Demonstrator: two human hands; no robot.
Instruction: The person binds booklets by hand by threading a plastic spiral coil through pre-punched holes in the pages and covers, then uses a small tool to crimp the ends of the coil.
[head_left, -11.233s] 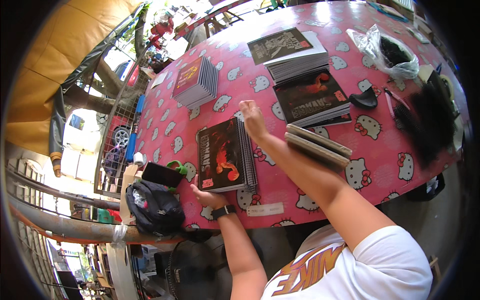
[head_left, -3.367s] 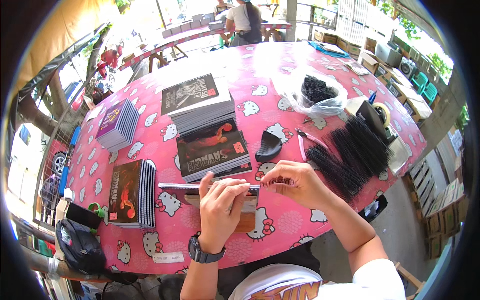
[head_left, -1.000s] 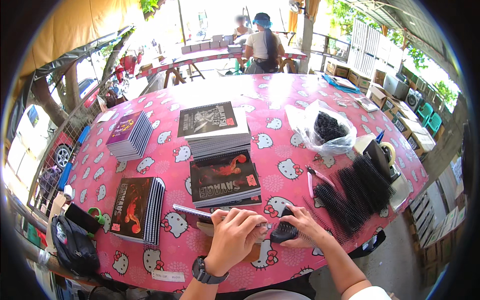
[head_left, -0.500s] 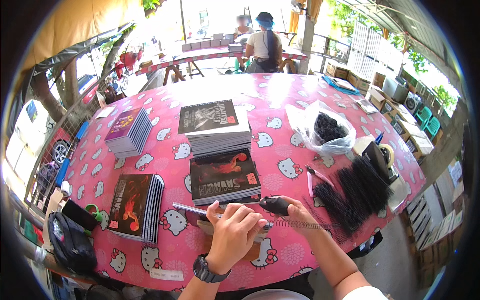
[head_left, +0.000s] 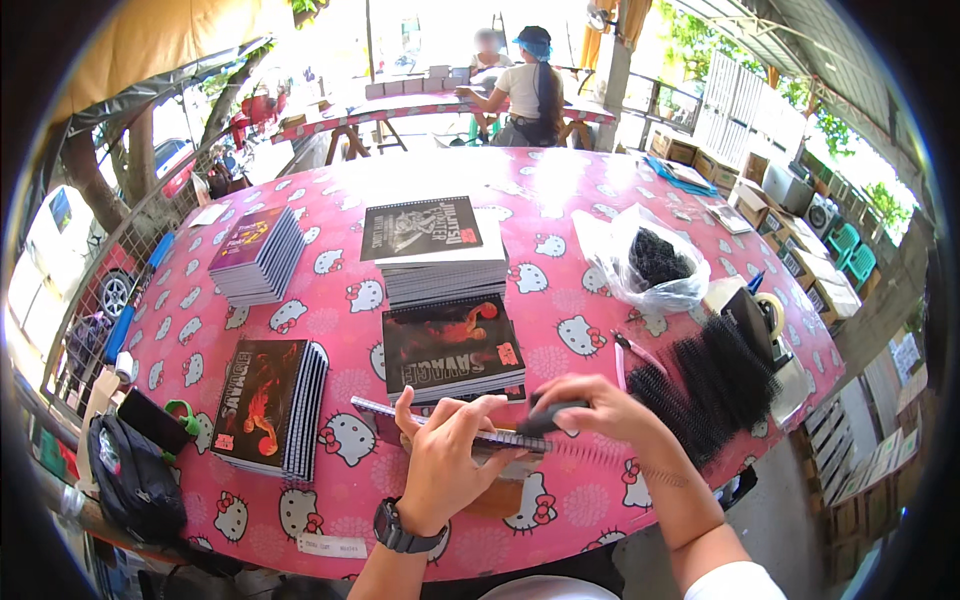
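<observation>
My left hand (head_left: pixel 448 468), wearing a black watch, grips a notebook (head_left: pixel 372 410) that stands on edge with its punched spine up. Thumb and fingers lie on either side of it. A dark spiral binding coil (head_left: pixel 590 456) sticks out from the spine's right end and runs beneath my right forearm. My right hand (head_left: pixel 608 410) is closed round a black, rounded hand-held object (head_left: pixel 548 418), whose tip is at the spine's right end; its exact kind is unclear. Below the notebook, a wooden block (head_left: pixel 497 499) is partly hidden by my left hand.
Notebook stacks stand ahead (head_left: pixel 455 345) and to the left (head_left: pixel 262 405), with a purple stack (head_left: pixel 258 245) farther back. At right lie black coils (head_left: pixel 715 385), pink-handled pliers (head_left: pixel 622 355) and a plastic bag (head_left: pixel 655 265). Two people sit at a far table (head_left: pixel 415 108).
My right hand has brought the black object left and down onto the spine's right end. My left hand has shifted slightly, its fingers more raised. The far person's arm now reaches left.
</observation>
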